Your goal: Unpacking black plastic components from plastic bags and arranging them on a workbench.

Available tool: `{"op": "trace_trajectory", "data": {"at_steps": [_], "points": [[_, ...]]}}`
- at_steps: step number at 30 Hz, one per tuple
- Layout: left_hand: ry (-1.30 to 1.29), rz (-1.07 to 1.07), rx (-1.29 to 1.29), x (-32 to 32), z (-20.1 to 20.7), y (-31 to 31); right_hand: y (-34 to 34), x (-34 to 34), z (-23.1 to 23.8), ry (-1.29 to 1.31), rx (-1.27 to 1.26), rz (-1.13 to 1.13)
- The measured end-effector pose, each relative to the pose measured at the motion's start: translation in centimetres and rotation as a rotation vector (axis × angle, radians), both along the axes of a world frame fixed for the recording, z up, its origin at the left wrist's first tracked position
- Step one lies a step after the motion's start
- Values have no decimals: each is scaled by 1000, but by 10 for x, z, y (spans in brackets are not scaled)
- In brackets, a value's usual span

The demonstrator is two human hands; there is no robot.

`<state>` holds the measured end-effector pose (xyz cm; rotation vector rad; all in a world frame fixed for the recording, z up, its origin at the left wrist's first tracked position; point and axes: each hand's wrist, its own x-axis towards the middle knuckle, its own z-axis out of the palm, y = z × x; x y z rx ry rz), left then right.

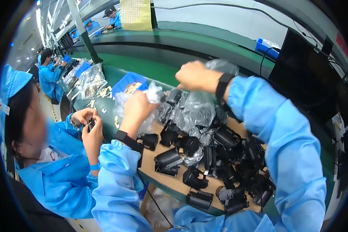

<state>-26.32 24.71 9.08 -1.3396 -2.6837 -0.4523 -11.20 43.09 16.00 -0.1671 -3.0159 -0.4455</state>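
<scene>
My left hand (pixel 138 108) is closed, its fingers bunched in a crumpled clear plastic bag (pixel 152 92) beside the blue bin. Raised further right and higher, my right hand (pixel 197 76) is curled over another clear plastic bag (pixel 224 66), which looks smeared by motion. Between and below the hands lies a heap of bagged parts (pixel 197 110). Many loose black moulded plastic parts (pixel 168 160) cover the brown cardboard sheet (pixel 149 167) in front of me. Several have a rounded, barrel-like shape; their exact kind is unclear.
A blue bin (pixel 130 83) of small pale pieces stands at the back left. To the left, a co-worker's hands (pixel 91 125) hold a small dark part. A dark monitor (pixel 309 73) stands on the right. A green conveyor belt (pixel 143 63) runs behind.
</scene>
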Motion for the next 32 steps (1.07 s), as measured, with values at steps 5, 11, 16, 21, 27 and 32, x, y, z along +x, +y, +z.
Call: {"op": "trace_trajectory", "data": {"at_steps": [5,11,16,21,27,32], "points": [[-114,30,21,-19,-34,11,-5,-38,-56,-64,-431,-178],[-259,-75,145,-37,-61,20,11,-63,-123,233,-641,-108],[-193,2,170,-33,-49,13,-9,-56,-104,236,-535,-99],[-131,65,91,-26,-48,11,-5,-42,-82,322,-446,-3],[-134,-97,220,-36,-64,-7,-13,-29,5,315,-775,194],[-551,-350,660,-25,-12,-13,-12,0,25,307,-724,264]]}}
